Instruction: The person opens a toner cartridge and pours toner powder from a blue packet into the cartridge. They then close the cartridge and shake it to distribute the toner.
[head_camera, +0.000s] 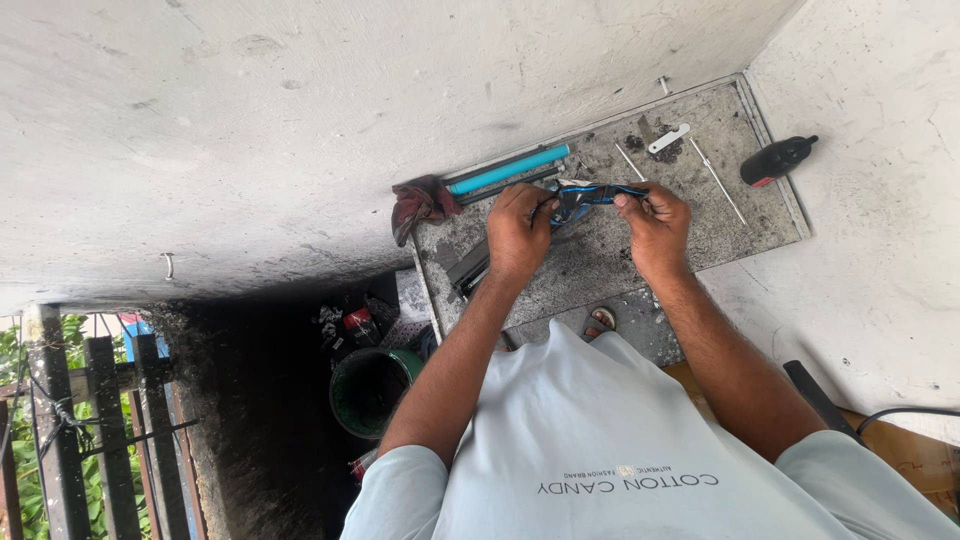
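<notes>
Both hands grip a long black-and-blue part, the left hand (518, 228) closed on one end, the right hand (652, 215) pinching the other, just above the toner-stained tray (600, 260). A cyan roller (508, 170), thin rods (716, 180), a rag (420, 203) and a black bottle (776, 160) lie around; the part seems, perhaps, half dismantled.

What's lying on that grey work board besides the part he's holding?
On the grey board: a cyan roller, a dark red rag, thin metal rods, a small white piece and black powder. Both hands hold a black-and-blue strip, covering the board beneath.
</notes>
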